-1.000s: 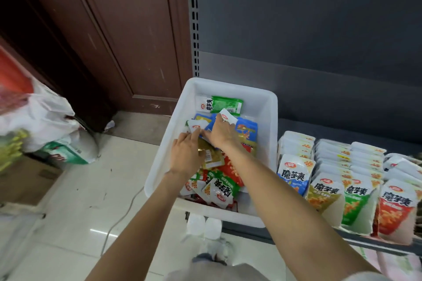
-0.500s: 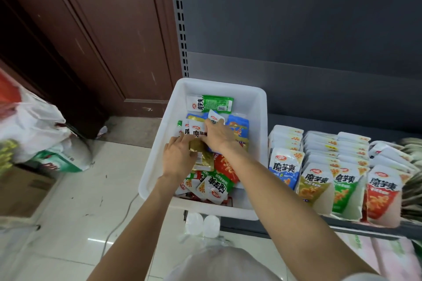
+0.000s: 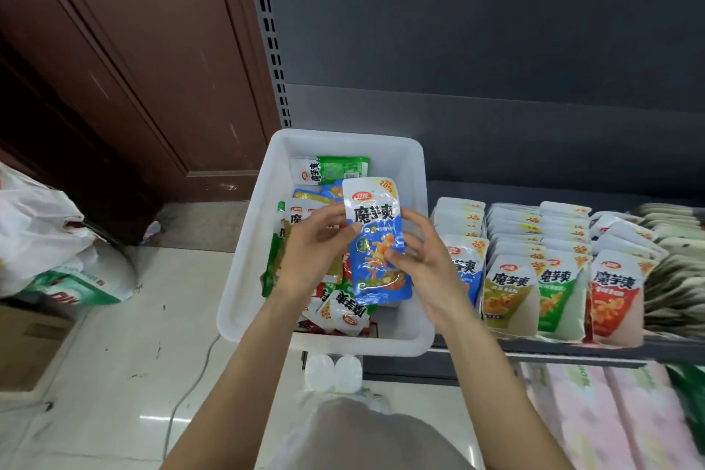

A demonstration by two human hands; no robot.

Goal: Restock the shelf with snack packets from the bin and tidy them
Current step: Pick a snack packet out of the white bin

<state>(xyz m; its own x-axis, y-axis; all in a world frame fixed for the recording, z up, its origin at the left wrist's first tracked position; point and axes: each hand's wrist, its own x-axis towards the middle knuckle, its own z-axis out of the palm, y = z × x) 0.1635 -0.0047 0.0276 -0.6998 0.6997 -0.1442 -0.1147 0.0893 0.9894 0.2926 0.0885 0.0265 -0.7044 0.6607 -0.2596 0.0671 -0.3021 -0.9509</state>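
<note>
You hold a blue snack packet (image 3: 375,240) upright in the middle of the frame, above the white bin (image 3: 244,259). Your left hand (image 3: 313,248) pinches its left edge. Your right hand (image 3: 421,263) grips its right side. Packet rows (image 3: 534,240) sit on the shelf (image 3: 572,349) at right.

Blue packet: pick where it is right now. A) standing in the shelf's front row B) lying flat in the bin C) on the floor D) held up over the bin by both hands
D: the blue packet is upright above the bin, with the left hand pinching its left edge and the right hand gripping its right side.
</note>
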